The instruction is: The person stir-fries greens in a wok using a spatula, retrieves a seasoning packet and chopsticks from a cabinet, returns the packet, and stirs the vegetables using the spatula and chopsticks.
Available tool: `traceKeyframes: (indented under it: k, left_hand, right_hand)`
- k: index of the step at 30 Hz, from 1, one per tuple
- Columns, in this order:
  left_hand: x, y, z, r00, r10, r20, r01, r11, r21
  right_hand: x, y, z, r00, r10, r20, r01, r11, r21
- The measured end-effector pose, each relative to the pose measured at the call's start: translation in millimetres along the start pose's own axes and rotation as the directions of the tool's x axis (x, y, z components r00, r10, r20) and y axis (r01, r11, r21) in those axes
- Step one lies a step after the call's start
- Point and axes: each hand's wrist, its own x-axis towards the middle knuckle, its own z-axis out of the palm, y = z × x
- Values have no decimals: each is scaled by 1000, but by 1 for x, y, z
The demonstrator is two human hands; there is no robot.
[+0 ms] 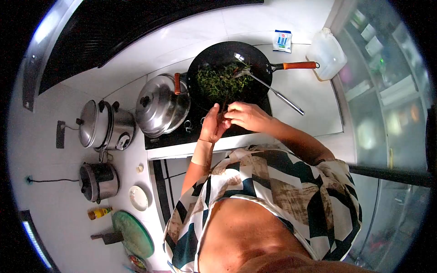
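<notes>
Greens (214,84) lie in the wok (257,54), a loose tangle of thin, dark green shreds spread over its middle, with bare black wall showing beyond them. A spatula (287,100) has its blade in the greens, its steel handle slanting out past the wok's right side toward the body. The left hand (211,125) and right hand (249,117) come together at the wok's near rim and hide part of it; their fingers are half bent, tips close together, and I cannot tell whether they pinch anything. Under the wok is the black hob (159,142). Just left of the wok stands a lidded pot (159,109), and farther left two cookers (119,125). Left of the wok and nearer the body are a plate (138,198), bottle (99,212), board (135,233) and knife (110,237). Right of the wok, past its handle (298,65), stands a jug (327,54); a packet (282,41) is behind that handle
</notes>
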Motion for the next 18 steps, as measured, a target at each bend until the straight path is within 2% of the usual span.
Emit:
traceKeyframes:
  k: [2,3,5,7,8,9,11,12,13,14,15,17,18]
  left_hand:
    - [-14,14,37,973,-5,-230,15,999,41]
    - [-16,15,45,973,22,-229,-14,999,37]
    - [-14,15,52,972,69,-223,-64,998,29]
    - [17,11,2,998,15,62,-21,995,98]
    - [22,14,2,979,-20,204,-9,991,136]
    - [24,11,4,997,16,81,-30,984,176]
    - [29,13,5,999,-18,50,11,989,145]
    - [33,15,7,999,-35,34,31,991,129]
    - [40,20,-20,927,-100,362,57,990,126]
    - [45,14,-31,934,12,357,-176,886,429]
    - [49,9,-37,915,120,386,-368,640,674]
    - [52,-1,-42,844,248,475,-531,274,802]
    - [52,-4,-42,813,290,504,-573,252,780]
  right_hand:
    - [-1,10,1,999,11,30,-9,999,-48]
    - [-2,12,4,1000,21,-4,-21,1000,11]
    - [-1,12,10,984,179,1,-179,983,50]
    - [0,23,22,953,304,4,-303,947,105]
    - [5,24,19,960,278,-18,-277,959,66]
    - [10,23,16,967,250,-39,-249,968,26]
    - [16,27,17,980,184,-80,-188,981,-50]
    - [17,29,16,984,157,-83,-159,987,-14]
    - [18,32,15,988,130,-87,-129,991,23]
    - [18,35,14,991,103,-91,-97,993,59]
    - [17,38,13,985,125,-116,-115,989,91]
    - [15,42,10,972,171,-158,-147,977,157]
    - [12,43,3,962,241,-130,-205,948,242]
